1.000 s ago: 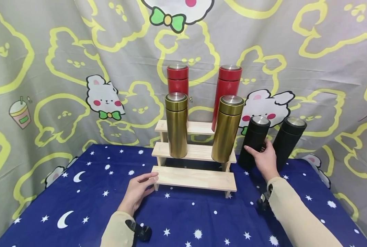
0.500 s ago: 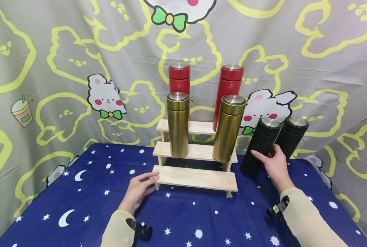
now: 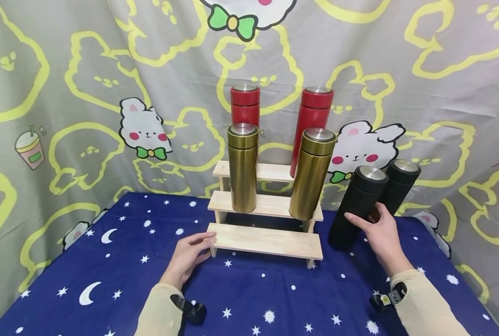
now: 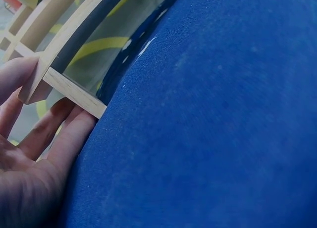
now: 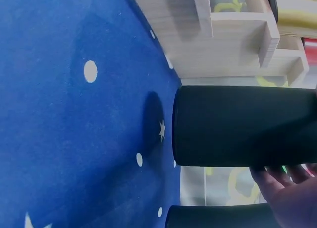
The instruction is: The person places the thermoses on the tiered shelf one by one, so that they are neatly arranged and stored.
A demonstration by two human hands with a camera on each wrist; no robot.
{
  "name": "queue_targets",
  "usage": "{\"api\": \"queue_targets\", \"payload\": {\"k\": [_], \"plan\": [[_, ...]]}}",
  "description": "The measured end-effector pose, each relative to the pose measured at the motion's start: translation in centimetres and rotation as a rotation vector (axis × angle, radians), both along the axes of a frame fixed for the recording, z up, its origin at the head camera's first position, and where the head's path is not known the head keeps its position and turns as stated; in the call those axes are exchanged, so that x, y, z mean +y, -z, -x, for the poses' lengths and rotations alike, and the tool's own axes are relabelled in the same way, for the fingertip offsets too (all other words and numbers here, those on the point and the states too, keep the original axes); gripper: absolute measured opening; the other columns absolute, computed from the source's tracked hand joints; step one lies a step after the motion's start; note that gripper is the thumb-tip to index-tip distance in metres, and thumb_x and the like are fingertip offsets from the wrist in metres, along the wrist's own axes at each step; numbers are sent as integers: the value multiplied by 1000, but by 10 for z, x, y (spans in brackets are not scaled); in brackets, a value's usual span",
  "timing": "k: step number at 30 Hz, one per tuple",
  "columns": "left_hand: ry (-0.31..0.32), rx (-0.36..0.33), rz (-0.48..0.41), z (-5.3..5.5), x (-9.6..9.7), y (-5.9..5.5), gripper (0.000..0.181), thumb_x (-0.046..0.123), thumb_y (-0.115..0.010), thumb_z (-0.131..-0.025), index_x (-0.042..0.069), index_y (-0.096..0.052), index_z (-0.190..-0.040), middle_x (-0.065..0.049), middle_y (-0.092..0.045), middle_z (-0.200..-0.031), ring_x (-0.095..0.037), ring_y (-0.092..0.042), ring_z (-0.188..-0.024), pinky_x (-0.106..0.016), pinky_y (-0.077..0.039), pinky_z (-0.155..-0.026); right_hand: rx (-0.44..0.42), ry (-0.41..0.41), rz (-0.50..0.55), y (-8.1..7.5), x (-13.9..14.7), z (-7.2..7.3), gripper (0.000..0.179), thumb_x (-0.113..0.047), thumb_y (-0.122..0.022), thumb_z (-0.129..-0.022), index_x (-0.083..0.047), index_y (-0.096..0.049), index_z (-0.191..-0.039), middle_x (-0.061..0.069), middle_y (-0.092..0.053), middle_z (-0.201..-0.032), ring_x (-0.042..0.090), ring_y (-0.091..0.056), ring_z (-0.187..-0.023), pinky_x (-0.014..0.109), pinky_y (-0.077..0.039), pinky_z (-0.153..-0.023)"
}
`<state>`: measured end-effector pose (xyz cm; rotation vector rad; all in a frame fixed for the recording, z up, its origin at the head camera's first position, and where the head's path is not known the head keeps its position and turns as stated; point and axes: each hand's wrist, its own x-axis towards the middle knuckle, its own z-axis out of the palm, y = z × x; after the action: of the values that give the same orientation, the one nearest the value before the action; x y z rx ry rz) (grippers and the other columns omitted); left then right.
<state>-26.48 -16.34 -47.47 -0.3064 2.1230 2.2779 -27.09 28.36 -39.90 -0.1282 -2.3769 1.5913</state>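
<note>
My right hand [image 3: 381, 238] grips a black thermos [image 3: 354, 210] to the right of a three-step wooden stand [image 3: 266, 240]. In the right wrist view its base is close to the cloth, with a shadow beside it; it seems slightly lifted. A second black thermos [image 3: 402, 179] stands behind, partly hidden. My left hand [image 3: 186, 259] holds the left end of the stand's lowest step, with digits above the plank and against its leg [image 4: 74, 91]. Two gold thermoses, one left [image 3: 243, 172] and one right [image 3: 312, 177], stand on the middle step. Nothing sits on the lowest step.
Two red thermoses, one left [image 3: 246, 105] and one right [image 3: 312, 121], stand on the top step, partly behind the gold ones. A dark blue star-patterned cloth [image 3: 140, 289] covers the table. A grey patterned curtain [image 3: 182, 70] hangs close behind.
My right hand has brought the black thermos nearer and slightly right, away from its old spot, so it now overlaps the other black one in view. The left hand stays at the stand.
</note>
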Motion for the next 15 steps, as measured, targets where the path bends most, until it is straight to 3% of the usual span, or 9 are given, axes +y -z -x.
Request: {"api": "queue_targets", "payload": {"k": [10, 12, 15], "plan": [[2, -4, 20, 1, -1, -2, 35, 17, -81, -83, 1, -73, -113, -15, -63, -121, -22, -65, -100, -41, -56, -85, -21, 0, -19, -5, 6, -15, 86, -40, -72, -90, -2, -25, -151, 22, -39, -145, 39, -38, -131, 61, -35, -104], [5, -1, 20, 0, -1, -2, 36, 18, -81, -83, 1, -73, -113, -16, -63, -121, -22, -65, -100, -41, -56, -85, -15, 3, -44, -5, 6, -17, 84, -41, -72, -90, -3, -27, -151, 21, -41, -143, 38, -40, -128, 57, -39, -103], [6, 0, 13, 1, -2, -1, 35, 17, -81, -83, 1, -72, -114, -16, -63, -122, -23, -65, -101, -40, -56, -85, 3, 15, -84, -5, 8, -21, 79, -39, -73, -89, -4, -33, -148, 18, -46, -138, 28, -46, -122, 35, -45, -96]]}}
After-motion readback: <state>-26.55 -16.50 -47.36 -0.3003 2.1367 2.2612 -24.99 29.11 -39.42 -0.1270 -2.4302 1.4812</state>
